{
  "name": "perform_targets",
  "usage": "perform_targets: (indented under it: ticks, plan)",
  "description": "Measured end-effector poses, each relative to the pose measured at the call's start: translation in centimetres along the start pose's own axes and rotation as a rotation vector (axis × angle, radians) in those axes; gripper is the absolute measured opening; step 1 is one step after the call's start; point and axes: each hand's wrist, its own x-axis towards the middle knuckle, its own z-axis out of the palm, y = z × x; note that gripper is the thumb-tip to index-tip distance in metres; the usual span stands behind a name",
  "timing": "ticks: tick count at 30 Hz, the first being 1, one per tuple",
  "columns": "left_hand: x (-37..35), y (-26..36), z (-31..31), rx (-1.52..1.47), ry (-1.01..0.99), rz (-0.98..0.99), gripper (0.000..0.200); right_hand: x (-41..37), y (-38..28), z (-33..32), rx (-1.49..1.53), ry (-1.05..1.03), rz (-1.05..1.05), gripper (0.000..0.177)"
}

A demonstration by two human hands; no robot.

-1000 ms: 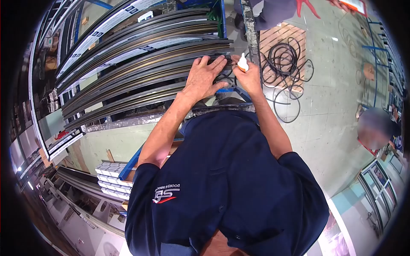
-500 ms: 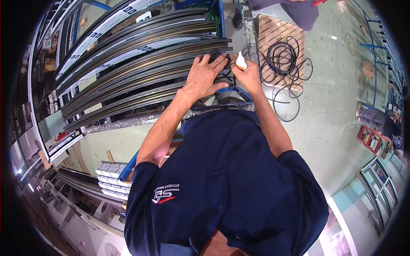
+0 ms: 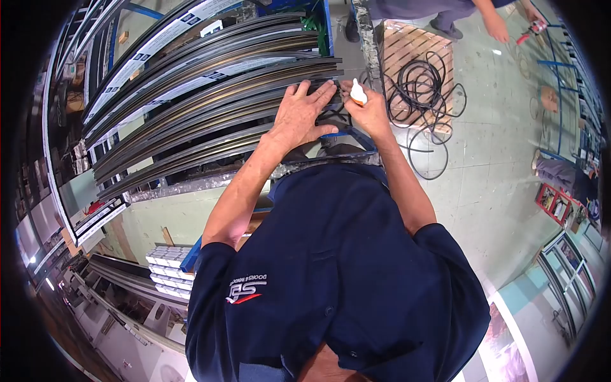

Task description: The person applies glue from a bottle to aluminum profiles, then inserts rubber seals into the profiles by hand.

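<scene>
My left hand (image 3: 301, 112) lies with its fingers spread on the right ends of the long dark profiles (image 3: 210, 113), its thumb held away from the rest. Just right of its fingertips, my right hand (image 3: 369, 116) is closed around a small white bottle (image 3: 358, 93) with a pointed tip and an orange band. The bottle's tip points up and away from me. Whether the right fingertips also pinch a black strip beside the profile ends is too small to tell.
Black cord (image 3: 417, 86) lies in loose coils on a slatted wooden board (image 3: 414, 38) at the right. A blue frame edge (image 3: 359, 141) is below my hands. Another person's hand (image 3: 496, 27) shows at the upper right. Stacked white pieces (image 3: 170, 270) stand lower left.
Both my hands stay nearly in place, the left shifting slightly left. At the upper right, the other person has moved right, and their hands and shoe now show.
</scene>
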Motion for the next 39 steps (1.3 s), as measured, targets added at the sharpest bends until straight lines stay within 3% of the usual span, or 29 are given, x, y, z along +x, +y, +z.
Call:
perform_targets:
  ticks: [16, 19, 25, 29, 32, 35, 39]
  plan:
    - [-0.4, 0.0, 0.3, -0.029, 0.039, 0.001, 0.105, 0.5, -2.1, -0.3, -0.044, -0.031, -0.052, 0.04]
    - [-0.4, -0.1, 0.7, -0.027, 0.046, 0.006, 0.105, 0.5, -2.4, -0.4, -0.211, -0.037, -0.047, 0.041]
    - [-0.4, -0.1, 0.7, -0.025, 0.035, -0.007, 0.105, -0.1, -2.8, -0.2, -0.257, 0.005, -0.201, 0.047]
    - [-0.5, -0.2, 0.9, -0.101, 0.082, -0.023, 0.102, -0.4, -2.1, 0.2, -0.286, 0.01, -0.179, 0.046]
    - [-0.9, -0.6, 0.3, -0.26, 0.109, -0.144, 0.098, -0.2, -2.4, 0.2, -0.414, 0.018, -0.152, 0.047]
    - [-1.4, -0.5, 0.8, -0.185, 0.196, -0.124, 0.094, -0.3, -2.5, 0.1, -0.454, 0.029, -0.136, 0.048]
    - [-1.2, -0.4, 0.7, -0.162, 0.162, -0.121, 0.095, -0.1, -2.6, 0.3, -0.462, 0.026, -0.132, 0.048]
